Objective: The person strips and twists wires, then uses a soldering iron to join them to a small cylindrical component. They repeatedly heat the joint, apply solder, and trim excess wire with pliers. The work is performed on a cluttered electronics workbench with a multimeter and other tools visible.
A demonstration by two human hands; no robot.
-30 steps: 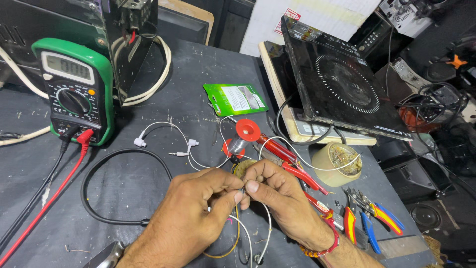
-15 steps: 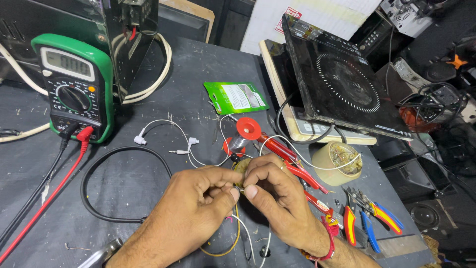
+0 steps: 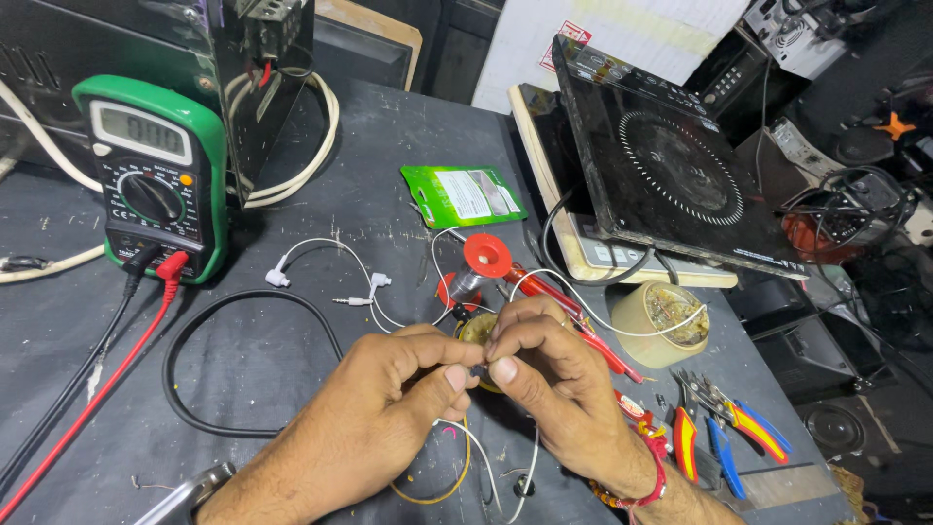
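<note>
Left hand (image 3: 389, 389) and right hand (image 3: 544, 374) pinching thin wires (image 3: 486, 467) together fingertip to fingertip, above grey bench (image 3: 389, 146), multimeter (image 3: 155, 175) far left, pliers (image 3: 724, 433) right

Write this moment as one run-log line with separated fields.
left hand: pinching thin white wire | right hand: pinching same wire, fingertips meeting | nearby: green multimeter, pliers, white earphones | surface: dark workbench

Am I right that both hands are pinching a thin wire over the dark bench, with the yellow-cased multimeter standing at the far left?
Not quite: the head view shows the multimeter has a green case, not yellow. The rest holds: left hand and right hand pinch a thin wire over the dark bench.
</note>
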